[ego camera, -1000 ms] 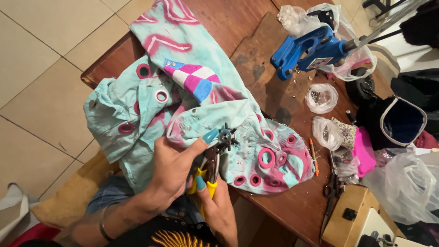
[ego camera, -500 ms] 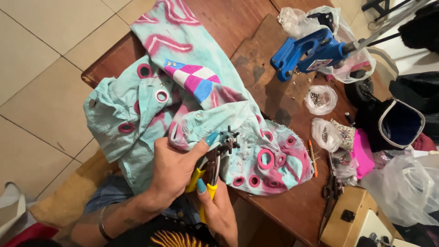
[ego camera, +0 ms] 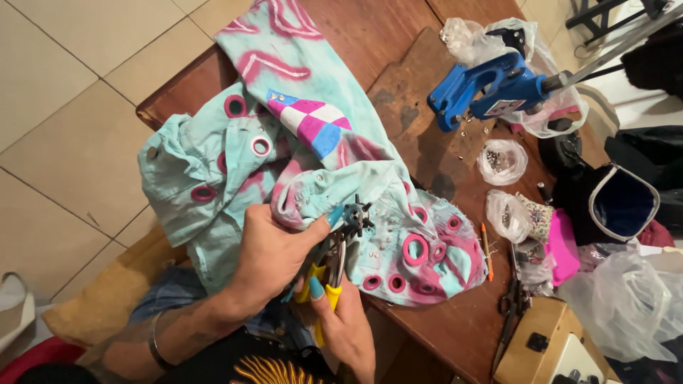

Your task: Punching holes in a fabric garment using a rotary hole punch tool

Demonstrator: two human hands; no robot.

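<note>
**Punch pliers set on the edge of the painted jacket**

The revolving punch pliers [ego camera: 340,245], with yellow handles and a star-shaped head, sit at the near edge of a pale turquoise denim jacket [ego camera: 306,163] painted pink and ringed with pink-bordered holes. The jacket lies spread over the wooden surface [ego camera: 455,334] and hangs off its front edge. The right hand [ego camera: 348,331] has its grip clenched around the yellow handles. The left hand [ego camera: 274,256] is grasping the fold of cloth beside the head, its thumb pressed close to the punch.

Judging from this, the thumb lies near enough to the head to be nipped if the handles close while the cloth shifts. The fabric is bunched there, so a punch could also pass through a second layer or land off its mark.

Further out, a blue bench press [ego camera: 491,89] stands at the far side with loose metal bits scattered below it. Small clear bags of eyelets [ego camera: 501,160] lie to the right. An orange pencil [ego camera: 486,249] and dark scissors [ego camera: 511,299] rest just beside the jacket's right edge. An open dark pouch [ego camera: 626,203] and crumpled plastic bags [ego camera: 626,299] crowd the right side.
</note>
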